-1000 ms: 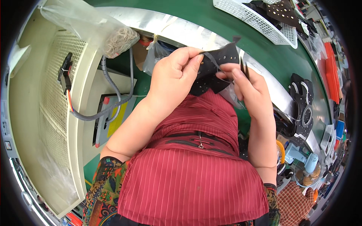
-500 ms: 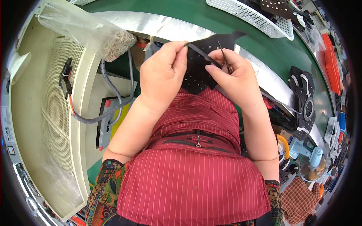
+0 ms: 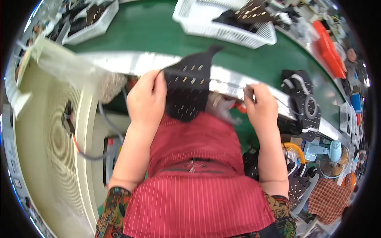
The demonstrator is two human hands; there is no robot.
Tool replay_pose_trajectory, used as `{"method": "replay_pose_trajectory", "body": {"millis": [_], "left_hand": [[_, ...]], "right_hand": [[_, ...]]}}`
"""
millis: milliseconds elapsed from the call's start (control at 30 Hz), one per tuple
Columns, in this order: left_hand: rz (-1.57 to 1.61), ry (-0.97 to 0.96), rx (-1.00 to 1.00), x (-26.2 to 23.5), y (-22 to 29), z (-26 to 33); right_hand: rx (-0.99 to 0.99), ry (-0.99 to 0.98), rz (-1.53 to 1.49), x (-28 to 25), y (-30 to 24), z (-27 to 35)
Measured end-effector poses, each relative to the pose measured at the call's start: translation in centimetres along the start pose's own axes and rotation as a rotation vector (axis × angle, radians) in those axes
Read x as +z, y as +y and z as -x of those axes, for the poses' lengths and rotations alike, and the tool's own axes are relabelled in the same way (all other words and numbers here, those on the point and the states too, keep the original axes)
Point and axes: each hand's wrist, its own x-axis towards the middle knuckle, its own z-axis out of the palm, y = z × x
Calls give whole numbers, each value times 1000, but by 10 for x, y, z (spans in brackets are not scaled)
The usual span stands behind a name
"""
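My left hand [image 3: 146, 99] pinches the left edge of a black studded piece of material [image 3: 188, 85], which hangs over my lap in front of the red striped apron [image 3: 198, 202]. Its narrow upper corner points to the right, over the metal table edge. Out to the right, my right hand [image 3: 262, 105] is closed on a slim dark pointed tool [image 3: 248, 92]. Blur hides the tool's exact kind. A thin dark line runs left from those fingers toward the piece; whether it is the tool's blade or a strip I cannot tell.
Across the green worktable [image 3: 147, 27] stand a white basket [image 3: 238, 37] of dark pieces and another white basket [image 3: 91, 31]. Black studded straps [image 3: 303, 103] lie at the right edge. A cream metal housing [image 3: 51, 158] with a cable fills the left. A fan [image 3: 332, 158] stands lower right.
My hands have moved apart, the right one well away to the right of the black piece. The left hand and the piece have shifted left and down, and the whole view has turned slightly.
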Motion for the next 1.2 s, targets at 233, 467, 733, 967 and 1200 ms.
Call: {"method": "replay_pose_trajectory", "body": {"millis": [233, 467, 733, 967, 1200], "left_hand": [[116, 102, -60, 3, -17, -9], [297, 167, -221, -6, -18, -21], [206, 67, -214, -15, -13, -16], [179, 41, -163, -6, -1, -6], [270, -4, -146, -3, 5, 9]], "right_hand": [[272, 164, 159, -47, 90, 13], [510, 71, 258, -70, 163, 33], [351, 45, 40, -108, 81, 7], [-129, 133, -392, -77, -19, -24], [-169, -141, -624, -1, -85, -43]]}}
